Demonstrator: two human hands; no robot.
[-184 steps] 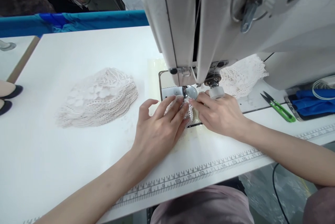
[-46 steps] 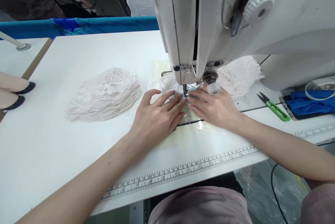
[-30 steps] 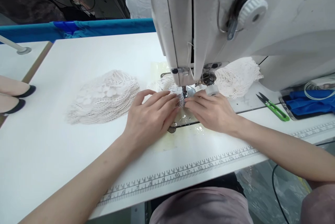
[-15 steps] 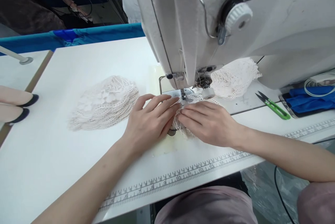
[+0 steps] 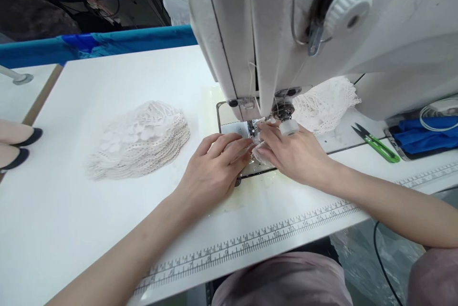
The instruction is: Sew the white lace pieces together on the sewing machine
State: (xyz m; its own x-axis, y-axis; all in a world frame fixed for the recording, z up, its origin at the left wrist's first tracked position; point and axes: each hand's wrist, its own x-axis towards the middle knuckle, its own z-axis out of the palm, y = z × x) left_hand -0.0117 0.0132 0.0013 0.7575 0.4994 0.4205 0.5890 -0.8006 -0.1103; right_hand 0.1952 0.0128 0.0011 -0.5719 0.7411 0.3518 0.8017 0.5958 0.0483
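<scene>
Cream lace, a small openwork scrap (image 5: 258, 149), sits on the steel needle plate (image 5: 234, 129) under the white sewing machine's (image 5: 286, 34) presser foot, midway along the bench's (image 5: 71, 210) near edge. I keep my left hand (image 5: 211, 177) flat, fingers stretched out and pressing the scrap down, while my right hand (image 5: 295, 156) pinches its edge at the needle. Best, I judge, to feed slowly, fingertips clear of the needle, the lace kept taut. A stack of lace pieces (image 5: 138, 139) waits toward the left edge.

The sewing machine (image 5: 286, 34) overhangs ahead, a lace stack (image 5: 139, 139) lies left, and snips (image 5: 375, 143) lie right.
</scene>
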